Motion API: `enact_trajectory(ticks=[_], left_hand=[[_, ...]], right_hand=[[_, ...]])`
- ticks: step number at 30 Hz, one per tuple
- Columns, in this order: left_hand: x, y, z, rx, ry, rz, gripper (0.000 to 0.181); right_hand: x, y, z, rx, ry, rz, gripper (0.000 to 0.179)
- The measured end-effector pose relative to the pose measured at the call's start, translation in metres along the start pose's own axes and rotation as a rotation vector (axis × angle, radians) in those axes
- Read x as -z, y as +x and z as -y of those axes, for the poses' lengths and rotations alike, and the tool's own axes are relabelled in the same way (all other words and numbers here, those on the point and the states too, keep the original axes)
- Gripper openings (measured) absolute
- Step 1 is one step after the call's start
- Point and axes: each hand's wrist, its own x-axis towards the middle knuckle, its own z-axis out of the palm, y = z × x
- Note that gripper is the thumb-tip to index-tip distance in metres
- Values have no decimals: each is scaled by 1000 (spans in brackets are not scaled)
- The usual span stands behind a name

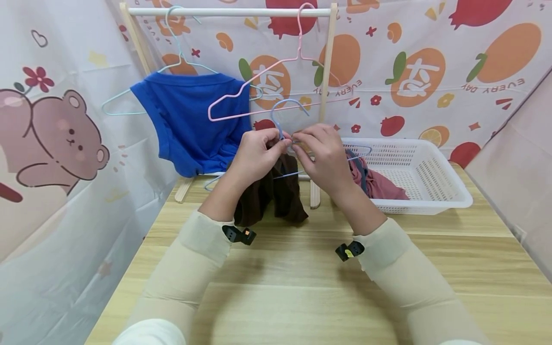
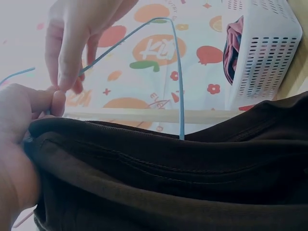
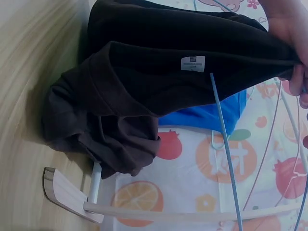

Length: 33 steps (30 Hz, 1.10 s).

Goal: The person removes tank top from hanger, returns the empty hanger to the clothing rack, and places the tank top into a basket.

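Note:
My left hand (image 1: 258,152) grips the edge of a dark brown garment (image 1: 271,196), close to the neck of a light blue hanger (image 1: 295,102). Opposite it, fingertips almost meeting, my right hand (image 1: 324,155) pinches the hanger just below its hook. In the left wrist view, one side of the hanger (image 2: 181,82) stands outside the garment, and its lower bar dips behind the garment's edge (image 2: 159,137). A white label (image 3: 193,63) shows inside the garment's opening in the right wrist view. The rest of the garment hangs down in folds towards the table.
Behind my hands stands a rack with a white rail (image 1: 241,12). From it hang a blue sleeveless top (image 1: 194,115) on a pale green hanger and a bare pink hanger (image 1: 258,76). At right, a white basket (image 1: 448,191) holds a pink and grey garment (image 1: 384,184).

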Motion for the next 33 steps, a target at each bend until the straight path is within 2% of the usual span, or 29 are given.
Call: enact_trajectory(ticks=[10,33], left_hand=[[-3,-3,0,8,8,18,25],[-3,-2,1,48,3,75,18]], right_hand=[[-3,-4,5,-107,46,59,21],[-4,-8,-1,-161,54,99,19]])
